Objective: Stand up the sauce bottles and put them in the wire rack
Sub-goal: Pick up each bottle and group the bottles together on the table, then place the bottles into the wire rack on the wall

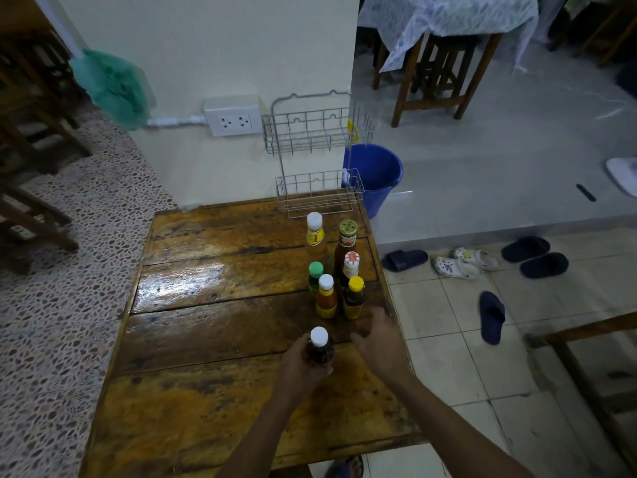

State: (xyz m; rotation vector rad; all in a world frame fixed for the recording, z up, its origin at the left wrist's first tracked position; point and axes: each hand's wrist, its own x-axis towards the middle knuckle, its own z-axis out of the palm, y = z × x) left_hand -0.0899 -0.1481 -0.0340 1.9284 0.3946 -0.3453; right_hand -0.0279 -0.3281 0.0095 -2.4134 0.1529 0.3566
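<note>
A two-tier white wire rack [319,157] stands against the wall at the far edge of the wooden table [213,305]; both tiers hold nothing. Several sauce bottles stand upright in a cluster before it: a white-capped yellow one [315,238], a tall gold-lidded red one [345,246], a green-capped one [315,277], a white-capped orange one [326,296], a yellow-capped dark one [354,298]. My left hand [300,365] grips a dark white-capped bottle [320,346], upright near the table surface. My right hand [377,339] hovers beside it, fingers spread, holding nothing.
A blue bucket [377,174] sits on the floor right of the rack. A wall socket [232,117] is left of the rack. Sandals and slippers [491,317] lie on the tiled floor to the right. A wooden stool [437,70] stands beyond.
</note>
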